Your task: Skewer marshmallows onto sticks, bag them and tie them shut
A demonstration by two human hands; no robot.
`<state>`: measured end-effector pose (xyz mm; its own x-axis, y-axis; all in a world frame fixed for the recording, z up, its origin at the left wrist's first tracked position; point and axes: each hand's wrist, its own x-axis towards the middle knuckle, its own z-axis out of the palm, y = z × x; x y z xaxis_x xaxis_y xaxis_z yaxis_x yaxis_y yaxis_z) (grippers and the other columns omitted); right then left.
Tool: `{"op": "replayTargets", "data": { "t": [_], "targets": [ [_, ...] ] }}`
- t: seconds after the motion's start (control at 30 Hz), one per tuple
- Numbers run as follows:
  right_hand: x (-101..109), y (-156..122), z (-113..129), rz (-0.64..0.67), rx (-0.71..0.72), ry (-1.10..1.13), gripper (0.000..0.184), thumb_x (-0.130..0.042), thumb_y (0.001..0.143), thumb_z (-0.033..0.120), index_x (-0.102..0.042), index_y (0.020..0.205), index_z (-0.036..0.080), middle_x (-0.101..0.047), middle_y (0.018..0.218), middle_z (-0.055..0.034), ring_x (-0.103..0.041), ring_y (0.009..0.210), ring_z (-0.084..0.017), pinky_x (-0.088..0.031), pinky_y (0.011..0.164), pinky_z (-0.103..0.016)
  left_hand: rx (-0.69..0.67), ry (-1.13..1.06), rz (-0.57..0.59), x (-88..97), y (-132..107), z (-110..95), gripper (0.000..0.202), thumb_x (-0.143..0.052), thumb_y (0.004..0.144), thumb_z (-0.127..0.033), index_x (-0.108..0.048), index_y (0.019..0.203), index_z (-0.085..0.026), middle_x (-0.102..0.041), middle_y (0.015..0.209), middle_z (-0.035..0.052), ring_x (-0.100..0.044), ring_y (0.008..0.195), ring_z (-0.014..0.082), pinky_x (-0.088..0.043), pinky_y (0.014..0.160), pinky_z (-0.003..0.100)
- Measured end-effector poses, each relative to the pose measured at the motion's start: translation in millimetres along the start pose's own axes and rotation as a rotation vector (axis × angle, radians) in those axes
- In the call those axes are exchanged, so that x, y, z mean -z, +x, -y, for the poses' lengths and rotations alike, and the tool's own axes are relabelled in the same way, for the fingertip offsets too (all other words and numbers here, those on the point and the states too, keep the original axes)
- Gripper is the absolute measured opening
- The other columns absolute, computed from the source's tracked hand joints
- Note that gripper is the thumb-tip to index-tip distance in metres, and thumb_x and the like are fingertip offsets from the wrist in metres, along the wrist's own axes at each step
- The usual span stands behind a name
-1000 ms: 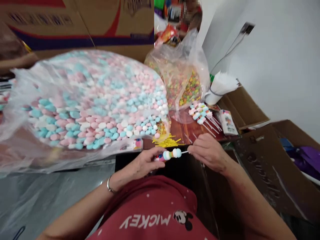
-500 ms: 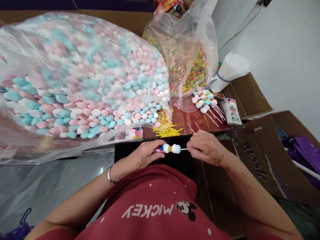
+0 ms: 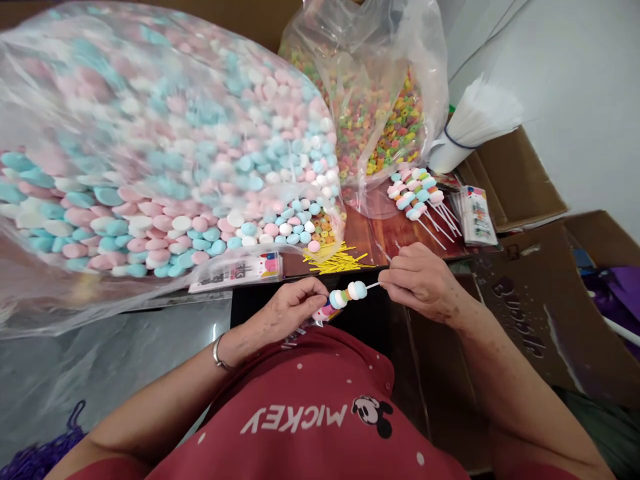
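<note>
A candy skewer (image 3: 347,295) with several pastel sweets on a thin white stick is held between both hands above my lap. My left hand (image 3: 283,311) is closed on its candy end, fingers pinched by a small printed wrapper (image 3: 321,313). My right hand (image 3: 423,283) is closed on the bare stick end. A huge clear bag of pink, blue and white candies (image 3: 165,153) fills the table just beyond my left hand. Yellow twist ties (image 3: 336,259) lie at the table's edge between the hands.
A second clear bag of small multicoloured candy rings (image 3: 380,120) stands behind. Finished skewers (image 3: 415,193) lie on the wooden table, beside a stack of printed wrappers (image 3: 477,215) and a bundle of white sticks (image 3: 475,123). Cardboard boxes (image 3: 535,313) stand at right.
The view has tilted down and nearer. The skewer now slants upward to the right, and my right hand has risen slightly with the stick end.
</note>
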<state>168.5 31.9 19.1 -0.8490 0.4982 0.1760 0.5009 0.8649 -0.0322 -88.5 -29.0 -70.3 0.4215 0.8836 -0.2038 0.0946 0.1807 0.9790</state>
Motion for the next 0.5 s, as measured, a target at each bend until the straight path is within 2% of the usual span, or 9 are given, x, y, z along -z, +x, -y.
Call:
{"op": "replayTargets", "data": {
  "t": [0.13,0.23,0.37,0.43,0.5],
  "targets": [
    [0.5,8.2,1.3,0.078,0.018,-0.048,0.032,-0.043,0.098,0.023,-0.065,0.074,0.021,-0.053,0.064,-0.0011,-0.040,0.067,-0.015,-0.029,0.067,-0.034,-0.067,0.089,-0.044,-2.3,2.7,-1.3,0.025,-0.047,0.094,-0.035,-0.054,0.079,-0.016,-0.055,0.066,-0.0028,-0.046,0.059,0.0092,-0.038,0.056,0.021],
    [8.1,16.6,9.7,0.061,0.112,-0.102,0.030,-0.043,0.098,0.022,-0.063,0.075,0.021,-0.050,0.062,-0.0001,-0.037,0.068,-0.016,-0.028,0.069,-0.035,-0.079,0.043,-0.088,-2.1,3.7,-0.4,0.026,-0.045,0.095,-0.037,-0.054,0.082,-0.017,-0.054,0.066,-0.0035,-0.046,0.058,0.0088,-0.038,0.055,0.020],
    [13.9,23.8,17.7,0.060,0.233,-0.057,0.028,-0.044,0.096,0.020,-0.060,0.073,0.020,-0.050,0.062,0.0012,-0.034,0.069,-0.016,-0.028,0.070,-0.034,-0.077,-0.006,-0.082,2.1,1.6,1.9,0.028,-0.046,0.095,-0.040,-0.057,0.086,-0.016,-0.054,0.067,-0.0028,-0.046,0.056,0.0085,-0.039,0.051,0.019],
    [10.5,23.3,17.0,0.107,0.170,-0.014,0.029,-0.047,0.094,0.019,-0.056,0.066,0.020,-0.049,0.060,0.0015,-0.034,0.067,-0.015,-0.026,0.068,-0.034,-0.131,0.069,-0.106,5.0,-0.4,2.5,0.028,-0.045,0.096,-0.040,-0.058,0.090,-0.016,-0.056,0.071,-0.0014,-0.047,0.058,0.0088,-0.040,0.052,0.019],
    [4.4,20.7,14.9,0.158,0.041,0.046,0.030,-0.048,0.090,0.017,-0.053,0.061,0.019,-0.049,0.058,0.0020,-0.035,0.064,-0.014,-0.025,0.066,-0.033,-0.225,0.187,-0.135,7.3,-1.5,3.1,0.027,-0.043,0.097,-0.038,-0.059,0.093,-0.016,-0.059,0.077,0.0007,-0.050,0.062,0.0101,-0.043,0.057,0.020]
  ]
}}
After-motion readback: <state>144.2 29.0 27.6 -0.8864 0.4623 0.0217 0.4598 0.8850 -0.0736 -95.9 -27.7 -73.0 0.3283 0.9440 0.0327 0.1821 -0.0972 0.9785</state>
